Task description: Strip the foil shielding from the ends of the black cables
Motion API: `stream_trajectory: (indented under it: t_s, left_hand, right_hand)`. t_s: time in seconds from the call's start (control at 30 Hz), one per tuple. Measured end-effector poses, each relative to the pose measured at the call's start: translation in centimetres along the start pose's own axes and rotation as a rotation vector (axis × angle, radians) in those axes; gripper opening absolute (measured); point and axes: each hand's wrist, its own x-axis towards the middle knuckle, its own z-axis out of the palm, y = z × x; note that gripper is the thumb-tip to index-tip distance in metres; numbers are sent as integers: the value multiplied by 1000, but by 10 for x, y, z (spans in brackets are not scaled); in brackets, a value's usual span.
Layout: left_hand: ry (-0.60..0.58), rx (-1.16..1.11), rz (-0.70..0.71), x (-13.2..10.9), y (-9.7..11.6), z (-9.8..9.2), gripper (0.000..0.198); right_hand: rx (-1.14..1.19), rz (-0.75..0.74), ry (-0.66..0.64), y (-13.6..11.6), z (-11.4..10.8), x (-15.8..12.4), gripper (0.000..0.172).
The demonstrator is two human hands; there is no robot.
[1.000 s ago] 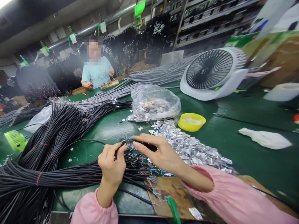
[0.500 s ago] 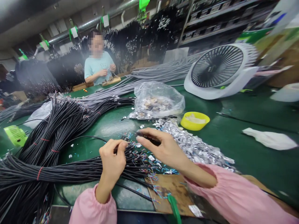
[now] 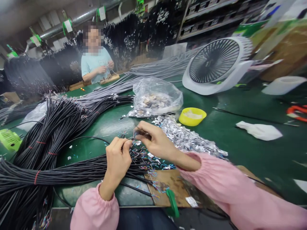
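My left hand [image 3: 118, 159] is closed in a pinch on the end of a thin black cable [image 3: 82, 138] that loops away to the left over the green table [image 3: 227, 150]. My right hand [image 3: 153, 140] is closed too, its fingertips pinching the cable's stripped end with small coloured wires, just right of the left hand. Under both hands lies a bundle of black cables [image 3: 59, 174] with coloured wire tips. A heap of small silver foil pieces [image 3: 187, 139] lies right beside my right hand.
A clear plastic bag [image 3: 155, 100] of small parts, a yellow dish [image 3: 192, 116] and a white desk fan [image 3: 216, 65] stand behind. A brown board [image 3: 172, 188] lies at the table's near edge. More black cable bundles [image 3: 55, 124] fill the left. Another person [image 3: 94, 60] works across the table.
My right hand has drawn in towards the left hand and closed from stretched fingers into a pinch on the cable end. The view has shifted slightly; the left hand keeps its grip.
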Motion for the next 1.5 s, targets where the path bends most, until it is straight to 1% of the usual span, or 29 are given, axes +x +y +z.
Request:
stream_trajectory:
  t_s: [0.03,0.07,0.1,0.17,0.2,0.23,0.27,0.33,0.4,0.47,0.5,0.53,0.57,0.67,0.7,0.77,0.83,0.87,0.9,0.93,0.97,1.03,1.07,1.13,1.2,1.23,1.37,1.43,1.5]
  left_hand:
    - [-12,20,-12,0,0,1,29]
    - [-15,33,-27,0,1,1,31]
    - [-10,36,-46,0,1,1,33]
    - [-9,13,-99,2,2,0,36]
    - [-18,-8,-128,3,2,-1,36]
    - [-31,-31,-154,3,2,-1,36]
    - [-39,-48,-171,4,2,-1,35]
    - [-27,-63,-178,3,3,0,30]
    - [18,-74,-161,1,4,2,24]
    - [65,-102,-153,0,4,4,21]
    - [82,-122,-157,-1,4,4,21]
    - [93,-141,-163,-1,3,4,21]
    - [98,-153,-167,-1,3,4,22]
    - [87,-159,-152,-1,1,3,23]
    - [77,-151,-140,-1,0,2,23]
    - [63,-135,-114,0,-1,2,23]
    - [73,-120,-93,1,-2,3,23]
    - [80,-115,-86,1,-2,3,23]
    - [79,-112,-83,2,-1,4,23]
    - [69,-112,-87,2,-1,4,23]
    - [52,-109,-93,2,0,4,23]
    - [27,-97,-105,2,1,4,23]
    - [27,-88,-105,2,2,4,24]
    - [46,-77,-97,0,2,4,28]
    - [54,-89,-97,-1,2,3,30]
    - [56,-99,-101,-1,2,3,31]
    - [51,-107,-111,0,0,3,30]
    - [39,-97,-107,0,-1,3,28]
    - [37,-85,-96,0,-1,4,27]
  right_hand:
    - [-68,-52,43,1,0,1,23]
    - [-88,-66,50,2,0,2,22]
    - [-67,-47,25,2,0,3,23]
    - [13,19,-76,3,0,3,25]
    - [27,28,-120,4,1,3,24]
    - [2,5,-143,4,1,2,21]
    - [-60,-42,-133,4,1,1,17]
    - [-235,-152,-56,5,1,1,9]
    - [-356,-192,57,7,-2,2,7]
    - [-349,-150,192,9,-6,4,5]
    - [-307,-115,249,10,-8,5,7]
    - [-251,-73,272,10,-10,6,12]
    - [-193,-35,242,10,-12,7,18]
    - [-71,22,15,5,-12,5,35]
    - [-38,37,-30,3,-10,4,38]
    - [71,116,-80,0,-6,1,42]
    - [231,230,-164,-1,-2,-1,45]
    - [285,261,-199,0,0,-1,45]
    - [292,252,-207,0,2,-1,43]
    - [246,199,-179,1,3,-1,39]
    - [155,116,-120,2,4,0,34]
    - [-59,-47,26,5,2,4,23]
    - [-131,-86,99,7,0,6,19]
    - [-161,-56,254,10,-5,9,16]
    - [-102,28,380,11,-10,11,20]
    - [-75,51,370,10,-12,11,24]
    - [-25,78,51,0,-9,6,37]
    - [52,135,-9,-5,-6,4,43]
    - [216,241,-60,-7,-4,2,47]
